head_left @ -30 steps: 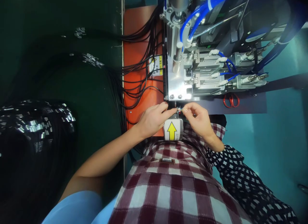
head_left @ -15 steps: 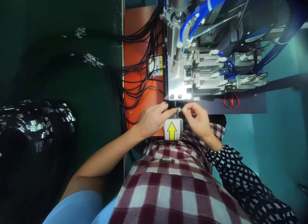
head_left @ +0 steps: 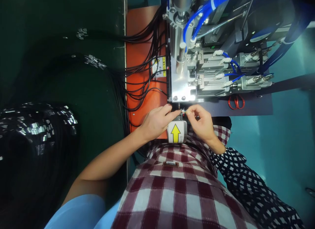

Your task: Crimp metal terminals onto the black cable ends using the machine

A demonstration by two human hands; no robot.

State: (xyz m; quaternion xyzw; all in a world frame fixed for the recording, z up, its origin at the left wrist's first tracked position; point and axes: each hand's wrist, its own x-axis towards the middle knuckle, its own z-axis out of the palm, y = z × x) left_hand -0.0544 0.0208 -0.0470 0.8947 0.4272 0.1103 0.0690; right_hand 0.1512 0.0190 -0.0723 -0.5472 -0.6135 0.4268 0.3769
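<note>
My left hand reaches in over the orange surface, index finger pointing right and fingers closed at the end of a black cable that runs beneath the hand. Fine coloured wires, some red and white, spread from that end in the gap between both hands. From the right, my right hand pinches the wires' tips between thumb and index finger. The wires lie at a small black fixture just below the metal plate of the machine. A white block with a yellow arrow sits directly below the fingertips.
Pneumatic cylinders with blue hoses rise ahead. Red-handled scissors lie at right. Several black cables cross the orange base at left. A large cable coil with shiny ends lies on the dark green surface.
Both hands stay at the same spot with almost the same grip. The view has shifted very slightly; nothing else visibly differs.
</note>
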